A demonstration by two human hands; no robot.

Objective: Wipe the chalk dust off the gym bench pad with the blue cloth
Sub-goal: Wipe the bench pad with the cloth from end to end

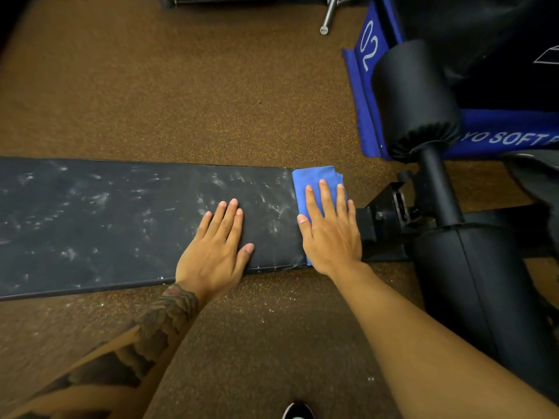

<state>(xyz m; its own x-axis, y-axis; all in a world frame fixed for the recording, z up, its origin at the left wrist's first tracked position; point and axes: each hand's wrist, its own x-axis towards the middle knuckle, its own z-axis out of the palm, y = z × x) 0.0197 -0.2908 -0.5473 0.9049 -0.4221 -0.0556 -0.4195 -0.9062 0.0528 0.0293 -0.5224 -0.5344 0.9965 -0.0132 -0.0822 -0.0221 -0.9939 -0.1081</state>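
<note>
A long black bench pad (pixel 106 225) runs from the left edge to the middle, smeared with white chalk dust over most of its top. A folded blue cloth (pixel 314 179) lies on the pad's right end. My right hand (pixel 331 231) presses flat on the cloth with straight fingers. My left hand (pixel 219 252) rests flat on the pad just left of it, fingers straight, touching the dusty surface.
The bench's black metal frame (pixel 384 219) and black roller pads (pixel 414 98) stand to the right. A blue soft box (pixel 366 86) marked 02 sits at the back right. Brown speckled rubber floor (pixel 181 86) surrounds the bench. A steel bar end (pixel 325 28) lies at the top.
</note>
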